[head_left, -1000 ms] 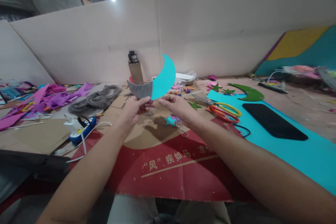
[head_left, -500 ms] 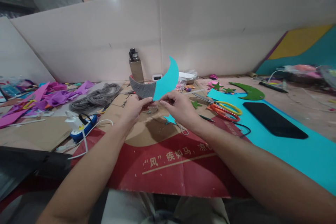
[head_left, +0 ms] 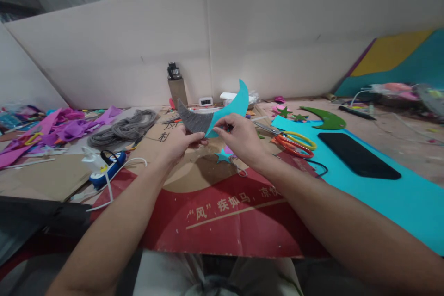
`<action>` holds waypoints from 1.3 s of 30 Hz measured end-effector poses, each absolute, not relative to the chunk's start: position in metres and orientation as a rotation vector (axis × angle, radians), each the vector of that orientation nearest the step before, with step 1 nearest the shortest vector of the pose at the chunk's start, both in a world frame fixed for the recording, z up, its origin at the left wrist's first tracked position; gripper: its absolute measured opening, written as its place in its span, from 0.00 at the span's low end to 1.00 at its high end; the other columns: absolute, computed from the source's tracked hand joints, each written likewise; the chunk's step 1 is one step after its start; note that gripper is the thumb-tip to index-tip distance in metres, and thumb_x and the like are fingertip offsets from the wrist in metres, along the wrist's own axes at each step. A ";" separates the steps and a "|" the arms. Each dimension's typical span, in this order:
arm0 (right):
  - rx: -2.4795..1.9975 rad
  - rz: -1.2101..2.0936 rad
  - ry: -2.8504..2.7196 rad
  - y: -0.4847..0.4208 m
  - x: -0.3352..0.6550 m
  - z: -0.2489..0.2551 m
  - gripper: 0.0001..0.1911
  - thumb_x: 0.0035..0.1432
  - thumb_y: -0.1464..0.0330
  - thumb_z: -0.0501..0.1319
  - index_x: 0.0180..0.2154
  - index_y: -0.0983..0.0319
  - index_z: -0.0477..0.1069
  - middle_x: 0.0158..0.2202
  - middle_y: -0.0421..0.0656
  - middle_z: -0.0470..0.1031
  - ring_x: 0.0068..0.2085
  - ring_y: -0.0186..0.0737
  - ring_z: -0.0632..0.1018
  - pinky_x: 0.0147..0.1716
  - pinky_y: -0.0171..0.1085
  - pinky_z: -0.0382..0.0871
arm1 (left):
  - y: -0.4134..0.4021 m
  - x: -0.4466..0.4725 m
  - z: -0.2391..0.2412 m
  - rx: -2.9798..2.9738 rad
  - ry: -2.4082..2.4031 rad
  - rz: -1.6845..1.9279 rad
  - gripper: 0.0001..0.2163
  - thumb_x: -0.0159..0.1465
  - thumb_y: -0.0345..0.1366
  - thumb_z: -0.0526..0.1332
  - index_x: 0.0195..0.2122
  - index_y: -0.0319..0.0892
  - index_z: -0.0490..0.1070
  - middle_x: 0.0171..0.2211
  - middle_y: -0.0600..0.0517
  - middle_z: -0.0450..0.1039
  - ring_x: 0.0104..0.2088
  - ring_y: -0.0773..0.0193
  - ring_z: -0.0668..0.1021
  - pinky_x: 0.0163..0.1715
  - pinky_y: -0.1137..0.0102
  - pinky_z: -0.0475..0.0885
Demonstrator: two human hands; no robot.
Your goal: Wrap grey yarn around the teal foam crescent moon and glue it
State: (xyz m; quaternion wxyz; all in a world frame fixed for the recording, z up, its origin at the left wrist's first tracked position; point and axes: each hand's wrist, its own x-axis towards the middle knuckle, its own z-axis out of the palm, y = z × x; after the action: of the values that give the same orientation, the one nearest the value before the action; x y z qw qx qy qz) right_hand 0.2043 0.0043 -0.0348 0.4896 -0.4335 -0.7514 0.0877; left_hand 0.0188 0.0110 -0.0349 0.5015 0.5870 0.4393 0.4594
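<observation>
A crescent-shaped cutout (head_left: 227,108) is held up above the cardboard, its right part bare turquoise and its left part wrapped in grey yarn. My left hand (head_left: 180,141) is closed on the grey-wrapped end from below. My right hand (head_left: 241,136) pinches the turquoise part near the edge of the wrapping. A small turquoise star (head_left: 222,155) lies on the cardboard just under the hands.
Red-and-brown printed cardboard (head_left: 222,222) covers the table. Right: a turquoise sheet (head_left: 398,199) with a black strip (head_left: 357,162), orange and yellow scissors (head_left: 294,143), a green crescent (head_left: 326,120). Left: a grey yarn bundle (head_left: 125,127), purple scraps (head_left: 69,127), a blue power strip (head_left: 109,166). A bottle (head_left: 175,85) stands behind.
The crescent has tilted down and flatter, its turquoise tip swinging right and lower. Both hands stayed on it, the right hand shifting slightly right.
</observation>
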 end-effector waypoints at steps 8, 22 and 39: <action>-1.096 0.219 -1.789 0.006 0.205 -0.037 0.05 0.55 0.66 0.61 0.30 0.60 0.73 0.29 0.41 0.73 0.31 0.37 0.71 0.31 0.37 0.61 | 0.008 0.021 -0.034 1.462 1.035 1.084 0.14 0.50 0.36 0.69 0.35 0.35 0.73 0.26 0.45 0.77 0.25 0.64 0.77 0.26 0.72 0.71; -1.107 0.234 -1.764 0.005 0.205 -0.036 0.04 0.53 0.68 0.62 0.30 0.61 0.73 0.26 0.39 0.72 0.28 0.34 0.71 0.29 0.34 0.60 | 0.014 0.018 -0.039 1.617 1.019 1.037 0.14 0.50 0.40 0.69 0.33 0.36 0.75 0.27 0.46 0.78 0.28 0.63 0.77 0.26 0.72 0.69; -1.061 0.343 -1.891 -0.003 0.200 -0.032 0.07 0.56 0.67 0.60 0.30 0.63 0.73 0.28 0.41 0.74 0.29 0.33 0.71 0.30 0.34 0.59 | 0.017 0.015 -0.028 1.209 1.085 1.285 0.12 0.45 0.32 0.70 0.29 0.35 0.70 0.22 0.49 0.74 0.22 0.68 0.76 0.20 0.77 0.66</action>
State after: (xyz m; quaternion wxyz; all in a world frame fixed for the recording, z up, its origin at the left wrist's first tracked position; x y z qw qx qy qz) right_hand 0.2003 -0.0027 -0.0320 0.4558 -0.4302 -0.7667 0.1390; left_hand 0.0147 0.0171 -0.0281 0.5102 0.5021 0.4505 0.5335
